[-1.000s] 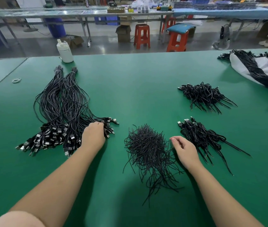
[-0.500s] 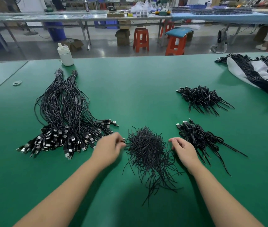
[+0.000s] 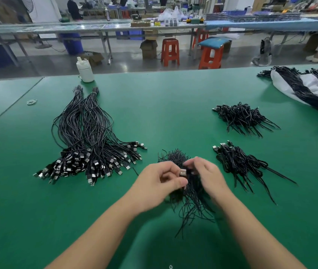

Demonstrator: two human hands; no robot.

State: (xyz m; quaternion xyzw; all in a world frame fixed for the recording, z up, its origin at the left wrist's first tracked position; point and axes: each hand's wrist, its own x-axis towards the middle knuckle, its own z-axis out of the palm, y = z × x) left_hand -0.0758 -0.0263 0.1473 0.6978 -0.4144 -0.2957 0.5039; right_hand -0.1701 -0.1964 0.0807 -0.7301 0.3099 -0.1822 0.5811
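Green matting covers the long workbench [image 3: 173, 105], with a factory floor and orange plastic stools [image 3: 170, 51] beyond. Down at the near centre, both hands are up over the heap of thin black wire ties [image 3: 193, 200]. The right hand [image 3: 206, 175] has its fingertips pinched together on a black USB cable [image 3: 183, 172] just behind its silver plug, which points towards the left hand [image 3: 160, 183]. The left's fingers are curled in, thumb just under the plug, but the blur hides whether it grips. Out left lies the big fanned bundle of black USB cables [image 3: 88, 136], plugs towards us. To the right sit two heaps of coiled black cables, near [image 3: 239, 164] and far [image 3: 241, 117]. A white plastic bottle [image 3: 85, 71] stands at the far edge.
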